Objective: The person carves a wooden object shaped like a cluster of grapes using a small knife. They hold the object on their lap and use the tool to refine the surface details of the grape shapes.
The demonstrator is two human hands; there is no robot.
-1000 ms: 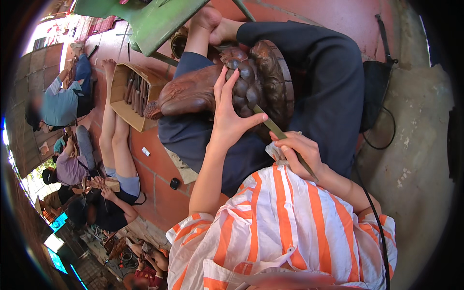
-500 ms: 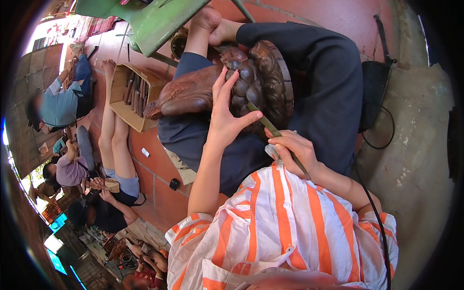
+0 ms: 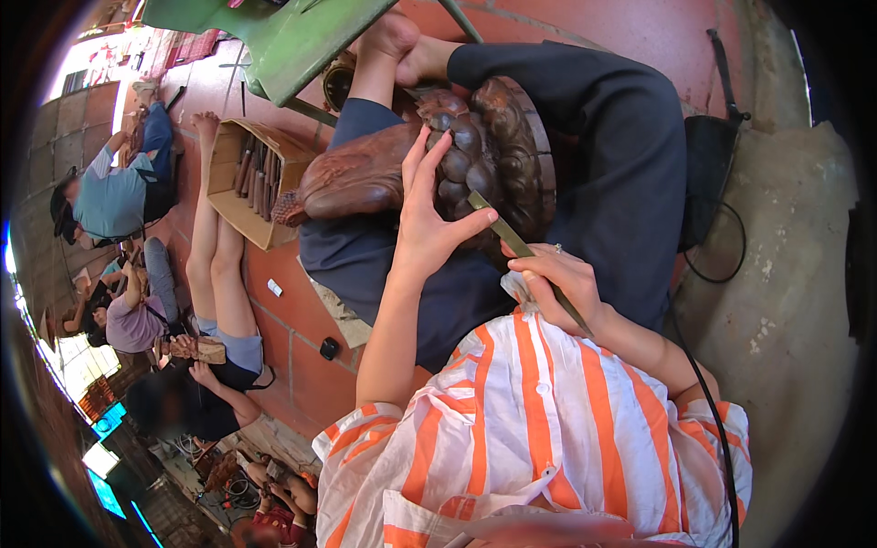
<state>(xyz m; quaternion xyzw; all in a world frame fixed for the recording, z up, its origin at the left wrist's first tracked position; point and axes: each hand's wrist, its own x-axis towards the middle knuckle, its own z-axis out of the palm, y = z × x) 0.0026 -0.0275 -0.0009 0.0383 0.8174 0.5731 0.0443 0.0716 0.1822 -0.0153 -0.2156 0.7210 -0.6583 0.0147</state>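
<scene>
A dark brown wooden carving (image 3: pixel 361 172) lies on its side across my lap, with rounded lobes along its middle and a round, flat-ended base (image 3: pixel 525 146) to the right. My left hand (image 3: pixel 427 215) rests on it with fingers stretched over the lobes. Its thumb reaches out to the upper part of a flat, narrow olive-green strip tool (image 3: pixel 513 239). My right hand (image 3: pixel 559 274) is closed round the lower part of that tool, whose upper end meets the carving's lobes. Whether the tool's edge is sharp cannot be made out.
An open cardboard box (image 3: pixel 247 228) of wooden-handled tools stands left of the carving. Ahead is a green plastic chair (image 3: pixel 311 41). A small black case (image 3: pixel 330 348) lies on the red tiles. A black cable (image 3: pixel 699 365) runs down my right side. Several people sit at the left.
The strip tool has turned slightly, showing more of its broad face, and its lower end has shifted a little right with my right hand. My left hand stays nearly still on the carving.
</scene>
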